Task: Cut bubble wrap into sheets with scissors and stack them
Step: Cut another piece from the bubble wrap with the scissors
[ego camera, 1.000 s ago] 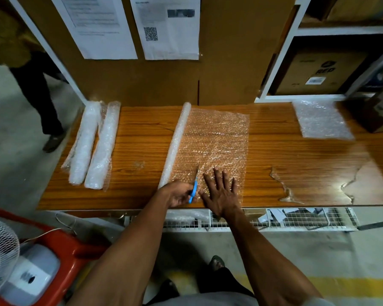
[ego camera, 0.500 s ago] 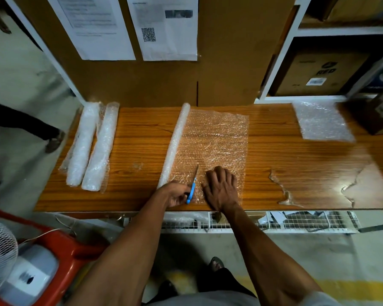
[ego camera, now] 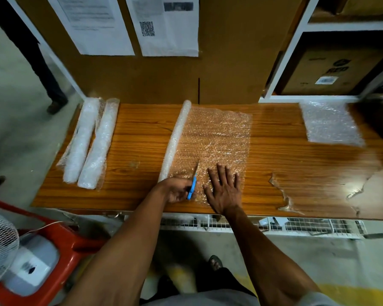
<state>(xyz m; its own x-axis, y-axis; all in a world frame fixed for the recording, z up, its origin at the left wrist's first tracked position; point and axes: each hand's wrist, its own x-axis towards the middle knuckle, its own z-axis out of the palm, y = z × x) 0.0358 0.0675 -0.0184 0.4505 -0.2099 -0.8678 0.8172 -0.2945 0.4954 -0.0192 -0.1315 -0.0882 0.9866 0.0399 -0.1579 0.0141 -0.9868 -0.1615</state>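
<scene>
Bubble wrap [ego camera: 215,138] lies unrolled in the middle of the wooden table [ego camera: 139,138], still joined on its left side to the roll [ego camera: 175,140] it came from. My right hand [ego camera: 224,191] rests flat on the near part of the sheet with the fingers straight and spread; I judge this is to keep the thin plastic from sliding while I cut. My left hand [ego camera: 177,191] is curled round the blue handles of the scissors [ego camera: 193,184], and the blades point away from me, just beside the roll, so the cut would run parallel to it and free one sheet. I cannot tell how wide the blades stand, because they are thin and dark against the shiny film, and how far the cut has gone is also hard to see. Far to the right, near the shelf [ego camera: 296,62], lies the stack of cut sheets [ego camera: 329,124]; how many are in it I cannot count. Two spare rolls [ego camera: 89,140] wait at the left end of the table. The table's surface film is peeling near the right front edge.
</scene>
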